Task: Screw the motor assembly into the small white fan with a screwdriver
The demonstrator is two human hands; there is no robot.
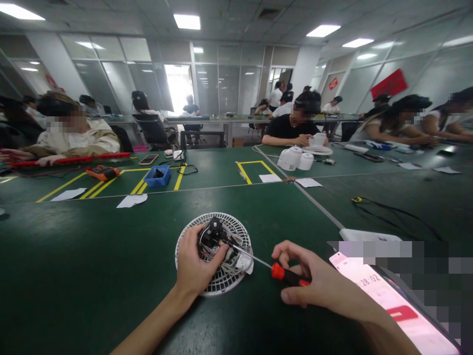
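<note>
green table (92, 276) fills the frame | white fan grille (236, 228) lies at lower centre, black motor (213, 230) and wires on it | left hand (194, 264) clasps grille and motor | right hand (314, 282) grips red-handled screwdriver (271, 269), tip at the motor

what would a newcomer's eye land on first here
First the white grille at the near middle of the green table, held by the left hand, with a black motor on it. Then the red-handled screwdriver in the right hand, tip at the motor. A lit phone lies near right.
</note>
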